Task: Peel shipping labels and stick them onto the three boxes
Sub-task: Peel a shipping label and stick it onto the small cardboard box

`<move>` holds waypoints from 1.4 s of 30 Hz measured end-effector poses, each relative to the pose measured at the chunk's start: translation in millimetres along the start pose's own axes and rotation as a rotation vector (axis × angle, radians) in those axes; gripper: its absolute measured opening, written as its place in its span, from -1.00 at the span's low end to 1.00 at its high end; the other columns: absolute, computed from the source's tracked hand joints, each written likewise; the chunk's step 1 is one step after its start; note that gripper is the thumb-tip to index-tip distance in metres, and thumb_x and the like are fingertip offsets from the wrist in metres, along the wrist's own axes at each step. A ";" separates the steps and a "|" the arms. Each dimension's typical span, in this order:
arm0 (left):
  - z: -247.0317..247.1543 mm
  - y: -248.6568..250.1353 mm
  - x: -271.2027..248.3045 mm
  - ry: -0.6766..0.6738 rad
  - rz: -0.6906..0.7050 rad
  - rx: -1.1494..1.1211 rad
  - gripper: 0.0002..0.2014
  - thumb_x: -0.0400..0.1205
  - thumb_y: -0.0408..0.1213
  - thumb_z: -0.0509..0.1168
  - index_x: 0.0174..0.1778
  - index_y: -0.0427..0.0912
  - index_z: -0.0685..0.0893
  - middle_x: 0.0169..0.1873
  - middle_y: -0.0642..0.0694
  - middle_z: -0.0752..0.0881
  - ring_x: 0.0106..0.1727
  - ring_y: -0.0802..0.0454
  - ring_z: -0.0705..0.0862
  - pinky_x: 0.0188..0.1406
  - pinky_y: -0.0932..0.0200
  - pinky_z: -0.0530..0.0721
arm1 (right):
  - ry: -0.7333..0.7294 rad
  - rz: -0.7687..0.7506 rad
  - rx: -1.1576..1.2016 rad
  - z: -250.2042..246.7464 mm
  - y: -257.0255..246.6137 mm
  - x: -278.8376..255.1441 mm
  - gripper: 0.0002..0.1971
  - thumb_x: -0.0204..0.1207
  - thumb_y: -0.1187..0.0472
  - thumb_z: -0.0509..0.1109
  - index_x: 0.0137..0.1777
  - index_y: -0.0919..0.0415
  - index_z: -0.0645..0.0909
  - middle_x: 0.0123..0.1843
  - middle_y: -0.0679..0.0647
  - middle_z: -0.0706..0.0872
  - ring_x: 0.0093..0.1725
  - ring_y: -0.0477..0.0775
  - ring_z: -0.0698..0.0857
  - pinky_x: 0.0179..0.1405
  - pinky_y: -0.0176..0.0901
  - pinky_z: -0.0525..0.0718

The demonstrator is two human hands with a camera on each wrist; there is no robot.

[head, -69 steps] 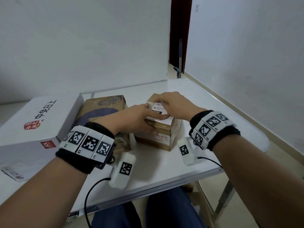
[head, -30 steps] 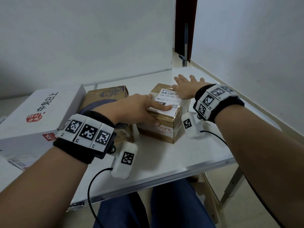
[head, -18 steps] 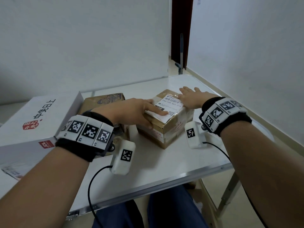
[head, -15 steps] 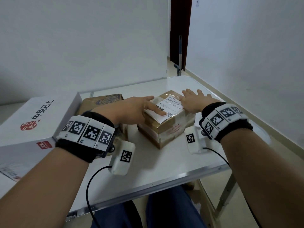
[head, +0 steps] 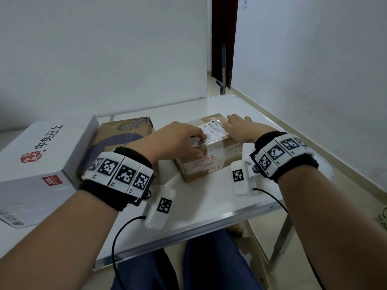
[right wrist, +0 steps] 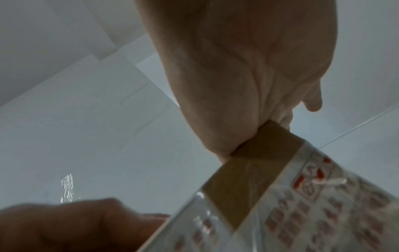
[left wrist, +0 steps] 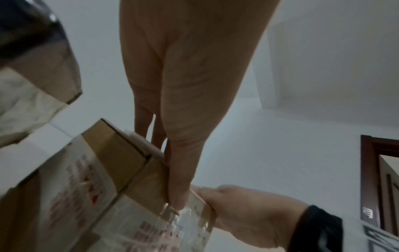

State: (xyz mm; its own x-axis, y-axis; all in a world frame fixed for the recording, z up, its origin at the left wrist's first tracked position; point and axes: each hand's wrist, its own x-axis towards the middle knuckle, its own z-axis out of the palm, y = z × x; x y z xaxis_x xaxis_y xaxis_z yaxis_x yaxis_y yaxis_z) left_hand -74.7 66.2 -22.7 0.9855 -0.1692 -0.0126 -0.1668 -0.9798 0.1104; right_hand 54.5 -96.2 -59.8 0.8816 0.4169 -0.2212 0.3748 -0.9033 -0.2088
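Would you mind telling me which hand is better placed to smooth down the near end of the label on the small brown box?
Probably the left hand: its fingers already press the shipping label there, while the right hand lies flat on the small brown box's far side.

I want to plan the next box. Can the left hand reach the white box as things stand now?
Probably yes. The left hand presses the label with straight fingers and holds nothing; the white box lies uncovered on that side.

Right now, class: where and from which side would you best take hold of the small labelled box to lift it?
Probably grip the small labelled box by its two short end faces, hands coming from left and right: the label covers the top, and those sides look free.
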 end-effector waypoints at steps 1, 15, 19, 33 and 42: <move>-0.6 -2.3 -1.5 -0.001 0.003 -0.020 -0.54 0.56 0.02 0.38 0.40 0.08 0.56 0.41 0.12 0.58 0.30 0.08 0.55 0.08 0.30 0.40 | -0.003 0.005 0.004 -2.8 -0.3 -5.2 -0.41 0.68 -0.07 -0.16 0.67 0.15 0.10 0.72 0.17 0.03 0.69 0.30 -0.01 0.60 0.42 0.00; 3.2 -22.4 -7.5 -0.005 0.109 -0.118 -0.60 0.53 -0.07 0.44 0.31 0.18 0.66 0.22 -0.04 0.49 0.23 0.10 0.45 0.16 0.40 0.29 | -0.015 -0.182 -0.039 -4.2 -64.8 -28.5 -0.47 0.74 -0.07 -0.33 0.71 -0.08 -0.15 0.73 -0.20 -0.23 0.71 0.10 -0.27 0.65 0.26 -0.28; 4.9 -25.3 -6.1 -0.016 0.089 -0.130 -0.60 0.53 -0.04 0.43 0.30 0.25 0.65 0.21 -0.05 0.49 0.26 0.04 0.46 0.34 0.18 0.41 | -0.044 -0.116 -0.066 -1.3 -62.4 -16.2 -0.47 0.72 -0.08 -0.33 0.70 -0.15 -0.21 0.72 -0.23 -0.27 0.72 0.10 -0.25 0.65 0.29 -0.23; 5.2 -24.1 -8.2 -0.007 0.057 -0.141 -0.58 0.54 0.03 0.40 0.34 0.33 0.58 0.19 0.01 0.46 0.17 0.11 0.48 0.15 0.29 0.39 | -0.060 0.018 -0.084 -15.0 -58.5 -7.7 -0.48 0.78 0.03 -0.26 0.72 0.02 -0.22 0.74 -0.05 -0.25 0.72 0.21 -0.18 0.63 0.27 -0.14; 5.7 -20.9 -7.2 -0.005 0.030 -0.142 -0.57 0.53 0.02 0.41 0.34 0.29 0.60 0.20 0.01 0.45 0.23 0.08 0.49 0.30 0.17 0.46 | -0.039 -0.001 -0.083 -7.3 -47.3 -3.4 -0.46 0.74 -0.09 -0.24 0.70 -0.14 -0.21 0.73 -0.14 -0.26 0.72 0.19 -0.21 0.60 0.39 -0.19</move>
State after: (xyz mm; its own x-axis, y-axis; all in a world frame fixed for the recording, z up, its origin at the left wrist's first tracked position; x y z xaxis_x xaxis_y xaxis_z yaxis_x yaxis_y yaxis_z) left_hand -78.5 87.3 -30.7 0.9799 -0.1992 -0.0125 -0.1898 -0.9494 0.2502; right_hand 35.8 -55.6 -42.2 0.8698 0.4203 -0.2586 0.3998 -0.9073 -0.1300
